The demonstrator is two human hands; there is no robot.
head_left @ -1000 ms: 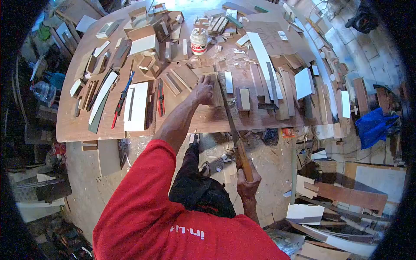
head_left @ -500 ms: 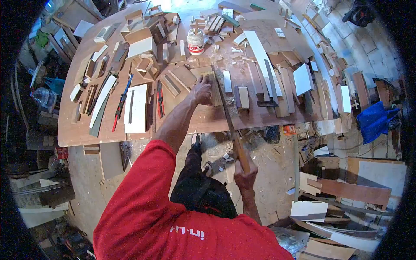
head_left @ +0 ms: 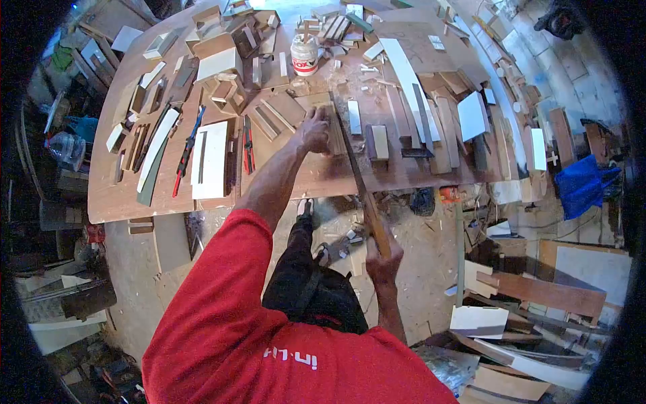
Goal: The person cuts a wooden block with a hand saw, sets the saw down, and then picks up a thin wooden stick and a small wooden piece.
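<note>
Expect stiffness and little weight from the wood piece under the left hand, best pressed flat, as by its loosely spread fingers. Just right of those, expect springiness from the saw; best held by the wooden handle, as with the right hand's wrapped fingers.

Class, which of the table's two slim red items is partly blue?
The longer item, farther from the left hand, has blue; the shorter item, nearer that hand, shows none.

The saw, dark-bladed, wooden-handled, slants over the bench's near edge, handle outside; brown wood lies along its blade's left.
</note>
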